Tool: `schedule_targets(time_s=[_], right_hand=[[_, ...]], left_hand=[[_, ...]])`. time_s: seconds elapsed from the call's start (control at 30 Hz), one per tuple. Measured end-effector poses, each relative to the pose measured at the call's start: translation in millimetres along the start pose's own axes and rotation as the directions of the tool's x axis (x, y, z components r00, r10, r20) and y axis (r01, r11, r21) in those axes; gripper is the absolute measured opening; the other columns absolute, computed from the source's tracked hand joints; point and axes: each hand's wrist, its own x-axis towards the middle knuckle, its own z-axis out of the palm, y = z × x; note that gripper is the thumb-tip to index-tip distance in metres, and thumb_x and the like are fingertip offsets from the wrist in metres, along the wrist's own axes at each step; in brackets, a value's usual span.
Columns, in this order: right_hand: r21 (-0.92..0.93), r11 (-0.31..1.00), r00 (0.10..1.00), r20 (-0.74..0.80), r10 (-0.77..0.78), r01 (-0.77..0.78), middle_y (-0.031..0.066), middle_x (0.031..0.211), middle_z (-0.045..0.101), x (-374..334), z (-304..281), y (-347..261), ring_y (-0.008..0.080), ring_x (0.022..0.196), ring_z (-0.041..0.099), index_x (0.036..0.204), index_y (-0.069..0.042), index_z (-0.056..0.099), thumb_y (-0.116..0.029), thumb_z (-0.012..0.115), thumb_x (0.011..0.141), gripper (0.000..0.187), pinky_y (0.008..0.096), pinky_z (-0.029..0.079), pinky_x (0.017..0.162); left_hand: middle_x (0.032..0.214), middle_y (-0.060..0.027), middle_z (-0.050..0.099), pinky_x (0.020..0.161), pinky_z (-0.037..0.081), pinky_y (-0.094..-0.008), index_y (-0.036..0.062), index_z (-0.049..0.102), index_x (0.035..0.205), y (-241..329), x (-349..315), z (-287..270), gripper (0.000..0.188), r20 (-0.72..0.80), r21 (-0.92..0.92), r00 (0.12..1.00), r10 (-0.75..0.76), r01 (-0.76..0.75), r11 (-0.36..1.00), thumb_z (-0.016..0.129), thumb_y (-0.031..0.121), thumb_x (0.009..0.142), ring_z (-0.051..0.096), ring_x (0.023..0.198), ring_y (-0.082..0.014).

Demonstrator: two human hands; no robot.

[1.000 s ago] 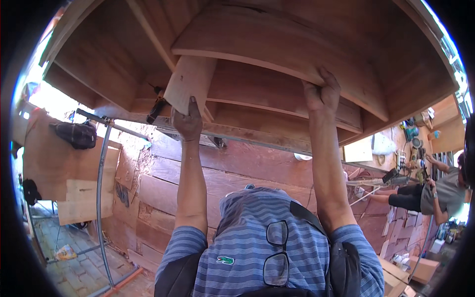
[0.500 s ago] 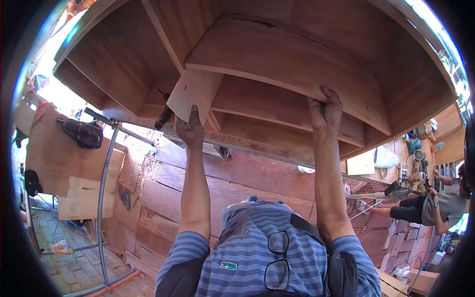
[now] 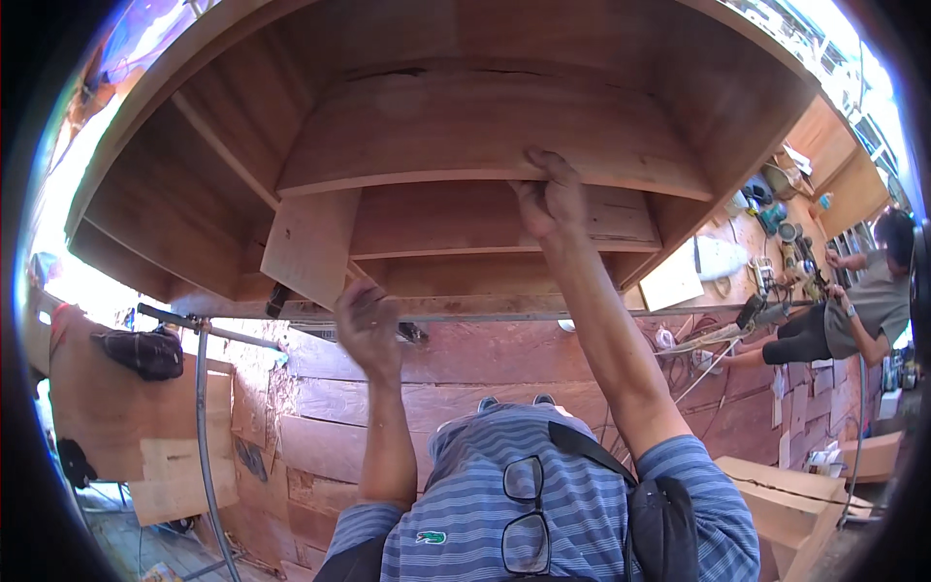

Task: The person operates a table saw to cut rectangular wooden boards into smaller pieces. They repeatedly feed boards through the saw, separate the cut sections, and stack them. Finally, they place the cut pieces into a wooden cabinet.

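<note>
A large wooden cabinet (image 3: 320, 21) with several compartments fills the upper part of the view. My right hand (image 3: 553, 199) grips the front edge of its wide shelf board (image 3: 465, 131), with a digit over the top and the rest partly hidden below. Under that shelf's left end, a pale upright board (image 3: 305, 238) stands tilted. My left hand (image 3: 369, 325) is just below the pale board's lower corner, apart from it, with loosely bent fingers and nothing visible in them. It is slightly blurred. Part of a dark tool (image 3: 277, 299) shows beside the pale board's lower edge.
A metal pipe stand (image 3: 204, 417) is at left, near wooden panels bearing a dark bag (image 3: 145, 351). At right, a co-worker (image 3: 853, 301) stands by a bench with tools (image 3: 776, 223). Cardboard boxes (image 3: 781, 490) lie at lower right.
My left hand has let go of the pale board and dropped slightly away from it. My right hand still grips the shelf. The view has shifted, so the cabinet appears farther left.
</note>
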Motion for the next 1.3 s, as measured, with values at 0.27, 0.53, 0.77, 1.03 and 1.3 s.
schedule_targets(time_s=[0.27,0.53,0.77,1.03,1.3], right_hand=[[-0.045,0.998,0.998,0.034,-0.048,0.049,0.0153,0.107,0.061,8,19,-15,0.0289,0.101,0.061,0.107,0.006,0.059,0.001,0.062,0.084,0.024,0.0463,0.052,0.087],[-0.242,0.963,0.992,-0.012,-0.123,0.117,0.0144,0.105,0.064,-4,39,-24,0.0281,0.104,0.060,0.106,0.007,0.064,-0.011,0.062,0.089,0.024,0.0399,0.051,0.088],[-0.807,0.404,0.876,0.482,0.027,0.431,0.0169,0.121,0.063,-11,2,-84,0.0307,0.122,0.053,0.125,0.001,0.061,-0.043,0.080,0.075,0.070,0.0437,0.042,0.103],[-0.666,-0.740,0.991,0.134,0.004,0.093,0.0284,0.149,0.034,20,-130,-89,0.0464,0.136,0.033,0.148,-0.006,0.033,-0.054,0.080,0.063,0.108,0.0654,0.033,0.104],[-0.718,-0.690,0.993,0.013,0.121,0.094,0.0265,0.147,0.035,16,-110,-89,0.0521,0.137,0.029,0.144,-0.014,0.043,-0.059,0.079,0.062,0.100,0.0696,0.031,0.104]], left_hand=[[0.139,-0.0194,0.049,0.103,0.047,-0.0552,0.0084,0.039,0.143,16,112,129,0.069,0.572,-0.748,0.820,-0.024,0.533,0.395,0.064,0.047,0.091,0.050,0.126,-0.0389],[0.138,-0.0120,0.051,0.105,0.043,-0.0573,0.0086,0.050,0.134,64,113,203,0.046,0.497,-0.807,0.867,-0.037,0.477,0.349,0.063,0.028,0.094,0.048,0.129,-0.0319],[0.125,-0.0149,0.061,0.105,0.045,-0.0548,0.0001,0.060,0.117,54,131,200,0.031,0.343,-0.884,0.924,-0.170,0.379,0.274,0.061,0.012,0.089,0.055,0.122,-0.0335],[0.120,-0.0156,0.065,0.103,0.048,-0.0507,0.0005,0.064,0.111,38,143,187,0.032,0.331,-0.891,0.931,-0.154,0.362,0.273,0.067,0.008,0.081,0.059,0.117,-0.0329],[0.120,-0.0148,0.065,0.101,0.050,-0.0416,0.0003,0.063,0.113,48,141,191,0.032,0.316,-0.857,0.925,-0.212,0.374,0.354,0.070,0.011,0.084,0.061,0.115,-0.0281]])
